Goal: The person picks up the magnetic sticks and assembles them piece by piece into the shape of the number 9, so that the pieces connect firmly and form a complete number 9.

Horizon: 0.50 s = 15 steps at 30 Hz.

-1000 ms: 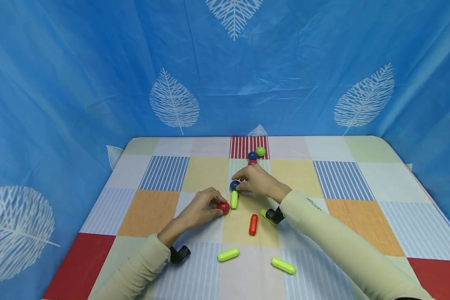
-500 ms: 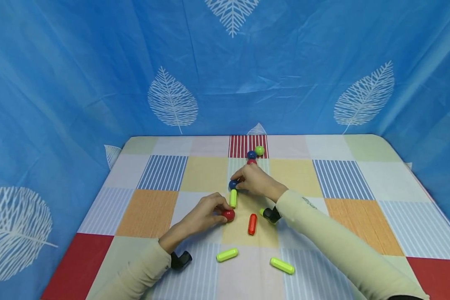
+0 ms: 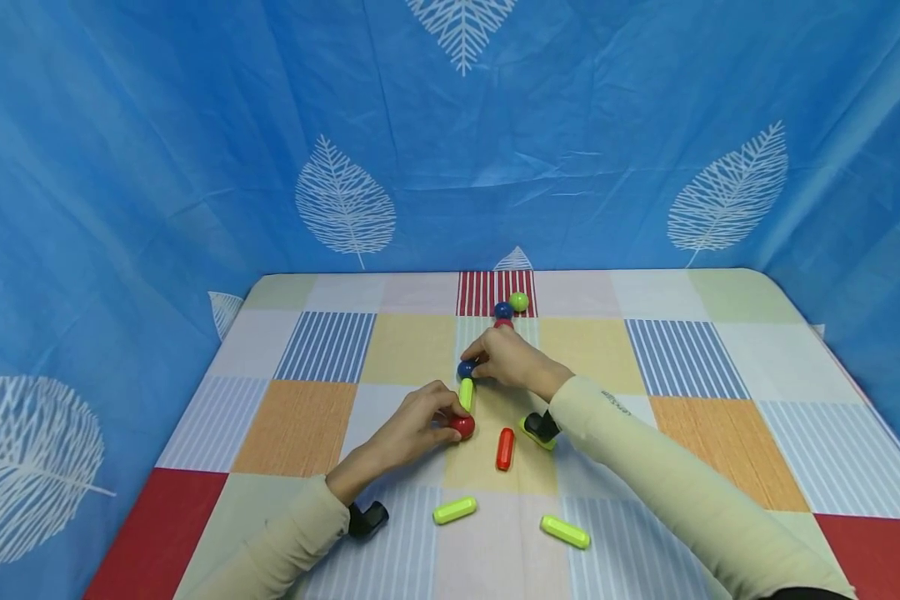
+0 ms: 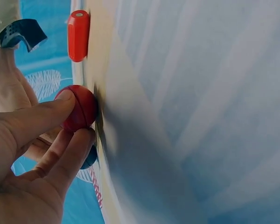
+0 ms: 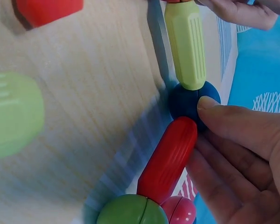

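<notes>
My left hand (image 3: 412, 427) pinches a red ball (image 3: 462, 427) between thumb and fingers, just above the cloth. That ball meets the near end of a yellow-green ridged rod (image 5: 185, 46). At the rod's far end is a dark blue ball (image 5: 183, 101), pinched by my right hand (image 3: 513, 360). From the blue ball a red rod (image 5: 167, 161) runs to a green ball (image 5: 130, 210), with a pinkish-red ball (image 5: 179, 209) close by. In the head view my right hand hides the red rod and that green ball.
Farther back lie another blue ball (image 3: 503, 310) and a light green ball (image 3: 519, 302). Nearer me are a loose red rod (image 3: 504, 450) and several yellow-green rods, one (image 3: 537, 437) partly under the right wrist camera. Blue curtains surround the patchwork-covered table (image 3: 697, 442).
My left hand has carried the red ball rightward and slightly nearer, from beside the yellow-green rod to its near end. My right hand has stayed on the blue ball.
</notes>
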### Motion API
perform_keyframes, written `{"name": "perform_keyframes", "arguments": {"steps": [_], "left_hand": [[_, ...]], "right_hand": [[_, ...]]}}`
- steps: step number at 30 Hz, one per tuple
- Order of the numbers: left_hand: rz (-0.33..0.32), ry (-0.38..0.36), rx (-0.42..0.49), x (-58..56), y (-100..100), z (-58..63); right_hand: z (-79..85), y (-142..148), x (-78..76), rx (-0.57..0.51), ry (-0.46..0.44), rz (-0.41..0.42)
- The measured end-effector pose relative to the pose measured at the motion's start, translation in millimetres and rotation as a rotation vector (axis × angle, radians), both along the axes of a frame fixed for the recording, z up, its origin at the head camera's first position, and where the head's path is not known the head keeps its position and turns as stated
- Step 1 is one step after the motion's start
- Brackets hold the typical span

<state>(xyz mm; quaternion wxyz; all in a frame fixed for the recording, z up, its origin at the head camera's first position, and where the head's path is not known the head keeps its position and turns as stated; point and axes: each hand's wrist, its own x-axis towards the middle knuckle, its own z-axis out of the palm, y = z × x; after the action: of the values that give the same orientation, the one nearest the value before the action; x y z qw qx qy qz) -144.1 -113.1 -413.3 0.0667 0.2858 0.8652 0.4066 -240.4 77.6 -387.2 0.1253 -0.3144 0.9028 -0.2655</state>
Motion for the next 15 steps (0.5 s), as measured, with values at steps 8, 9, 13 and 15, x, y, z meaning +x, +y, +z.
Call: {"name": "perform_keyframes", "arguments": {"steps": [8,9,13,15], "left_hand": [[0.024,-0.014,0.001,0.1,0,-0.1],[0.023,-0.016,0.003,0.0,0,-0.7],[0.013,-0.029,0.010,-1.0,-1,-0.2],[0.014,-0.036,0.009,-1.7,-3,1.5]], "right_hand": [[-1.3,4,-0.7,0.006,0.012,-0.010],[-1.6,8,-0.9,0.004,0.011,-0.021],[-2.3,33,-0.9,-0.003,0.000,-0.099],[-1.8,45,0.3,0.002,-0.027,-0.134]]}}
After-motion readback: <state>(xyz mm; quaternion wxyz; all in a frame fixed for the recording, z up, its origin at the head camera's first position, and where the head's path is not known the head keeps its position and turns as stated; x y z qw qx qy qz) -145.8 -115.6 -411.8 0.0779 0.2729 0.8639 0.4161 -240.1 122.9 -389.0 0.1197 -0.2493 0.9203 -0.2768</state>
